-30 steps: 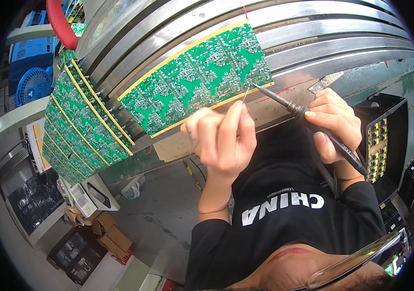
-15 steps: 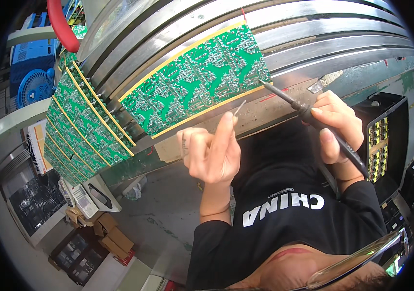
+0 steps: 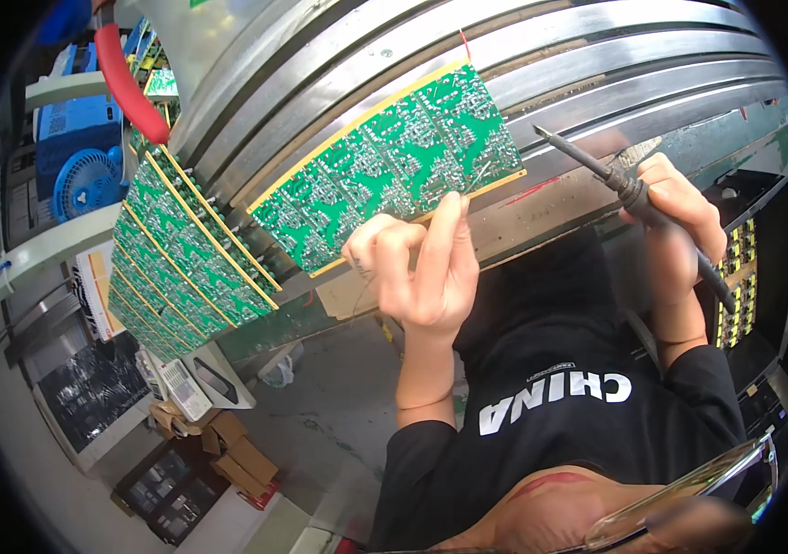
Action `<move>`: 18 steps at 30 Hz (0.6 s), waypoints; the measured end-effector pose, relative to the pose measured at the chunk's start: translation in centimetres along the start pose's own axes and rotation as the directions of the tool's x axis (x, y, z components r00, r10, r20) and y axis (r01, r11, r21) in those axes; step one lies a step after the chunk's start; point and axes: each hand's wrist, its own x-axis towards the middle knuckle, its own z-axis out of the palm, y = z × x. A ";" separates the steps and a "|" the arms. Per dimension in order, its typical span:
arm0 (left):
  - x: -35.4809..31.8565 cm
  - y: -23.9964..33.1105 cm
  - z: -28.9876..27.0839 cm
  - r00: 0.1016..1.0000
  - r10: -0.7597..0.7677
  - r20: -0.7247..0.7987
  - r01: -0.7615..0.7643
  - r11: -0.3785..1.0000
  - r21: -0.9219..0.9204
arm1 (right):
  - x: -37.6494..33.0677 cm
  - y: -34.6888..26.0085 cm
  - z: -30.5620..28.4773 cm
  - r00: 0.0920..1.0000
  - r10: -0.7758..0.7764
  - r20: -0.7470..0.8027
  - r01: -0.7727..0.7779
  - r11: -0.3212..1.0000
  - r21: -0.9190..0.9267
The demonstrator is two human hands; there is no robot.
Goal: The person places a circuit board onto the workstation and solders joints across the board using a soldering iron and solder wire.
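Note:
A green circuit board (image 3: 385, 175) with yellow edge strips lies solder side up on the metal rails. My left hand (image 3: 426, 272) is closed in a pinch at its near edge, thumb and forefinger on a thin silvery wire, seemingly solder. Its end reaches over the board's near right part; whether it touches is not clear. My right hand (image 3: 680, 217), partly blurred, grips the dark handle of a soldering iron (image 3: 630, 189). The iron's tip points up and left, above the rails just right of the board and apart from it.
Several joined green boards (image 3: 181, 254) stand at the left beside the rails (image 3: 616, 65). A red handle-like tube (image 3: 128, 88) hangs above them, near a blue fan (image 3: 89, 183). At the right is a black rack (image 3: 763, 208) with yellow parts. Cardboard boxes (image 3: 239, 452) sit lower left.
The soldering iron has come away from the board's near right corner, its tip moving right and up. My left hand has brought the wire rightward over the board's edge. The whole view has shifted slightly.

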 end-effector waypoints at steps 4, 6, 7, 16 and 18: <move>0.4 0.2 1.2 0.998 -0.055 -0.016 0.054 0.998 -0.040 | 0.0 0.3 -0.2 1.000 -0.011 -0.021 0.011 1.000 0.013; 0.5 0.3 1.4 0.998 -0.052 -0.028 0.050 0.997 -0.055 | 0.1 0.5 -0.2 0.999 -0.031 -0.021 0.031 0.999 0.011; 0.5 0.2 1.4 0.999 -0.052 -0.012 0.052 0.998 -0.048 | 0.2 0.7 -0.3 0.999 -0.039 -0.014 0.040 0.998 0.038; 1.1 -0.7 1.3 0.998 -0.045 -0.048 0.044 0.999 -0.014 | 1.7 0.8 1.1 0.997 -0.069 0.040 0.070 0.998 -0.008; 1.1 -1.0 1.5 0.997 -0.052 -0.063 0.051 0.999 -0.021 | 2.2 0.8 1.6 0.992 -0.097 0.080 0.099 0.995 -0.030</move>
